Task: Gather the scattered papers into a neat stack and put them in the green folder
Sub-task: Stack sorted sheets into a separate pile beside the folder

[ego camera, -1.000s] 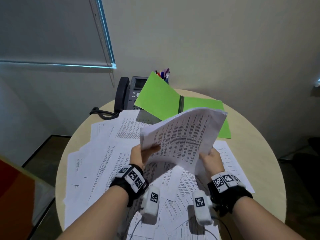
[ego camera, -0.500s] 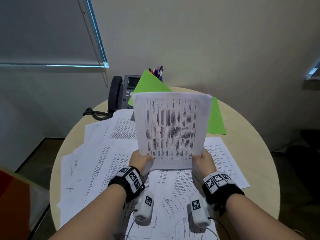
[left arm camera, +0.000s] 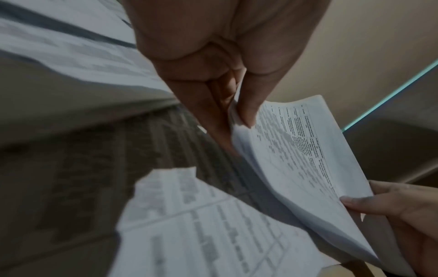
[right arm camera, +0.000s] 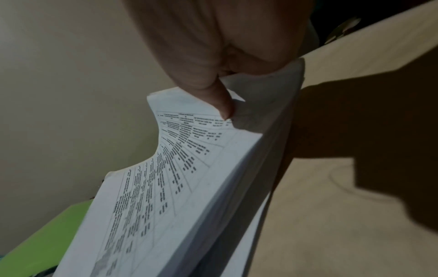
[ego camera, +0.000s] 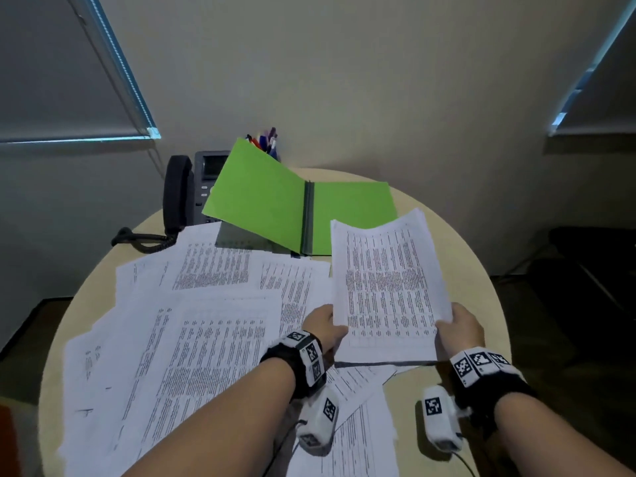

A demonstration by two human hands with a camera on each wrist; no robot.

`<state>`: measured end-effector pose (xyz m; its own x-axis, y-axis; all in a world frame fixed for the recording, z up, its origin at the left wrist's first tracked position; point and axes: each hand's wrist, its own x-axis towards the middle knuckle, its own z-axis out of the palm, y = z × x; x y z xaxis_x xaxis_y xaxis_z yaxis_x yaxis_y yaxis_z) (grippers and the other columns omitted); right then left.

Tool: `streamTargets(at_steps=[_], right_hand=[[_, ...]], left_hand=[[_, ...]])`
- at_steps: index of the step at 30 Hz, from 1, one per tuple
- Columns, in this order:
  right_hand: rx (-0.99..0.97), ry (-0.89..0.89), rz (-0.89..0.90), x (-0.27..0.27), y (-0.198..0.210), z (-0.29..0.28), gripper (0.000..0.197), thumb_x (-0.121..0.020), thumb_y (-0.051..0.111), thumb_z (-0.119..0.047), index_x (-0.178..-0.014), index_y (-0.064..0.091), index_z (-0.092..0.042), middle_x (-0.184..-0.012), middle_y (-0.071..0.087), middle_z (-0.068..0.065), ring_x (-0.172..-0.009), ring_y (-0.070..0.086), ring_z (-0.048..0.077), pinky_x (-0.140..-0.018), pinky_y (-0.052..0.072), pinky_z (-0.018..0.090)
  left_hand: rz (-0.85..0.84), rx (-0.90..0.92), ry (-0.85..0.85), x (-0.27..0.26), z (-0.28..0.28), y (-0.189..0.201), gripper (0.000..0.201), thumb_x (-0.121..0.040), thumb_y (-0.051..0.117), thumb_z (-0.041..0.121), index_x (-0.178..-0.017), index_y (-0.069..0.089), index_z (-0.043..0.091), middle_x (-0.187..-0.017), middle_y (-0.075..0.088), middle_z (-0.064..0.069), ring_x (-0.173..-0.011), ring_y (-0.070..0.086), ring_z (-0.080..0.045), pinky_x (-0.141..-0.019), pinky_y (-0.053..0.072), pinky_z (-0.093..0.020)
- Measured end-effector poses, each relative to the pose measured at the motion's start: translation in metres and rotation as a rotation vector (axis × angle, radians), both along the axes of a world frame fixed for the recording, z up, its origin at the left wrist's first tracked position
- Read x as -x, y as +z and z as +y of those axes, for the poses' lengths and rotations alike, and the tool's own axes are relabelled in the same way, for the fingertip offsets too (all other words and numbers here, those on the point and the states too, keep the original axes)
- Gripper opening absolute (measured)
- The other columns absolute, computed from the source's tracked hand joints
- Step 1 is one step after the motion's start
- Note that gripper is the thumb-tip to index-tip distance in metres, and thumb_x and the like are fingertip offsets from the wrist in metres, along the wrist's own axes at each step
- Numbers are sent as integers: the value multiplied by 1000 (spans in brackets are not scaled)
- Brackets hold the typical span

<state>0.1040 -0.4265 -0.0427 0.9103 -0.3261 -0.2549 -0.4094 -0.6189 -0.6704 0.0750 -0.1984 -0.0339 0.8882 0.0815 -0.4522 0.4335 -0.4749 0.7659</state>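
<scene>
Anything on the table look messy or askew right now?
Yes: loose papers lie fanned and overlapping across the table, some overhanging its near edge. The green folder sits open, its left cover propped up against the phone.

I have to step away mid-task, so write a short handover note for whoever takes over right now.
Left hand and right hand each pinch a near corner of the squared stack of printed white papers, held tilted above the round beige table.
The open green folder lies at the far side, nothing in it.
Done: one stack gathered.
Left: many loose printed sheets remain scattered; gather them, then put everything into the folder.
</scene>
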Motion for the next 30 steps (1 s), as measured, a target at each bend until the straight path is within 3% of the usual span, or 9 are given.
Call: streamTargets(at_steps=[4,6,8,10,13,15,17,25,30], right_hand=[[100,-28,44,-15,1,-26,25,-87,40,6,-106,56,1,-109,62,24,-79,45,26,-72,36,28],[153,-14,90,-21,-3,-37,15,-88,40,5,-95,51,-3,-105,60,25,-78,45,28,-70,36,29],[211,-10,117,-25,-7,-44,10,-87,43,3,-91,48,-5,-104,60,25,-79,48,31,-69,38,31],[277,-11,117,-26,-10,-47,23,-83,52,0,-105,53,-5,-114,59,24,-95,55,37,-78,47,36],[342,-29,122,-20,-7,-44,51,-81,61,-6,-130,46,-10,-131,48,20,-119,45,41,-100,41,45],[340,21,76,-13,0,-35,51,-81,62,-10,-130,47,-12,-134,46,17,-122,42,38,-103,37,44],[310,103,38,-1,4,-22,46,-83,60,-10,-128,50,-13,-133,46,16,-122,41,36,-104,34,41],[-17,412,-73,56,13,64,30,-91,51,-10,-121,55,-9,-109,49,-2,-99,50,11,-87,37,21],[-284,452,172,73,13,127,40,-87,62,-16,-124,50,-13,-95,57,1,-83,56,13,-79,50,25]], left_hand=[[13,-20,-18,-22,-26,-4,29,-85,62,9,-113,57,3,-116,61,-26,-110,57,-38,-91,47,-38],[56,-54,-51,-25,-36,-9,37,-83,63,6,-120,54,5,-106,61,-18,-107,59,-33,-89,48,-35],[82,-52,-25,-25,-42,-16,41,-83,62,2,-122,52,7,-94,54,-7,-90,59,-25,-78,51,-32],[73,-6,17,-23,-44,-18,40,-81,61,-2,-118,50,11,-88,50,-4,-80,49,-19,-62,45,-23],[16,55,71,-11,-33,-12,36,-79,62,5,-112,50,14,-92,51,-3,-86,52,-24,-77,48,-26],[-31,70,123,3,-19,-7,38,-81,62,11,-118,53,14,-102,58,-6,-99,59,-23,-92,50,-33],[-87,30,146,19,0,-4,34,-85,62,13,-118,56,13,-104,62,-6,-96,60,-18,-91,49,-32],[-176,-361,314,72,102,-20,30,-80,62,10,-109,66,15,-113,66,-6,-103,61,-22,-88,49,-30],[166,-638,397,110,175,-31,64,-74,64,28,-135,45,19,-140,42,-14,-129,39,-32,-105,39,-46]])
